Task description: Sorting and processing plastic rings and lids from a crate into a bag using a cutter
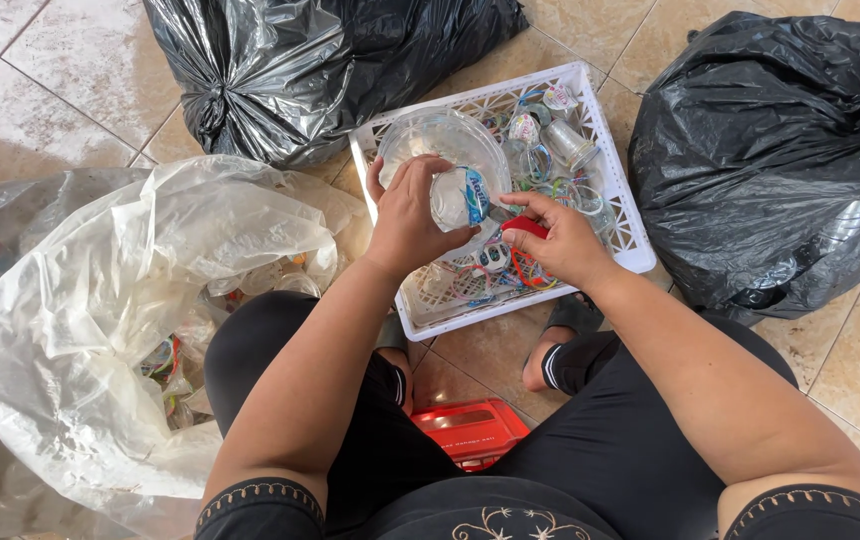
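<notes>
My left hand (412,212) grips a small clear plastic cup (458,198) with a blue and white label, held over a white lattice crate (622,215). My right hand (560,238) is right beside the cup and pinches a small red-handled tool (527,227), whose tip touches the cup's rim. A large clear plastic bowl (440,135) rests in the crate under my left hand. Several clear cups, peeled lids and coloured rings (550,150) lie in the crate.
Two full black rubbish bags sit behind the crate, one at the top (300,60) and one at the right (770,150). A big translucent bag (130,290) with more cups lies open at the left. A red low stool (472,430) shows between my knees on the tiled floor.
</notes>
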